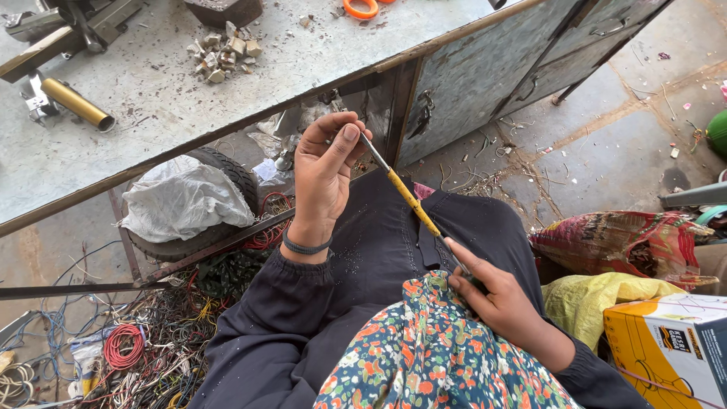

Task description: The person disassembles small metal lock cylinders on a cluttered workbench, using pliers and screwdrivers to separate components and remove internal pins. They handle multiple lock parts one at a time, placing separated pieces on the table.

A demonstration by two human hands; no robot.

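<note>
Head view, looking down at the lap. Both hands hold one thin rod [413, 203], yellow along its middle and bare grey metal at both ends, running diagonally from upper left to lower right above the dark trousers.

Left hand [324, 170]: raised, palm toward the camera, fingers curled closed. The rod's upper metal tip is pinched between the thumb and the bent fingers; the tip itself disappears behind the thumb pad. A dark band sits on the wrist.

Right hand [496, 299]: lower, resting on a flowered cloth [432, 352] on the lap. Fingers closed around the rod's lower end; the index finger lies along the shaft, pointing up it. The very end of the rod is hidden inside the grip.

The yellow section spans the gap between the two hands, touching neither palm.

Surroundings: a worn metal workbench [151, 113] above, bearing a brass-coloured tube [76, 104], a small heap of pale metal bits [223, 53] and orange-handled scissors [361, 7]. Under the bench, a tyre with a white sack [182, 198] on it. Lower left, a tangle of wires [129, 348] on the floor. Right side: a red printed bag [625, 242], a yellow bag [594, 299], a yellow cardboard box [670, 348].
</note>
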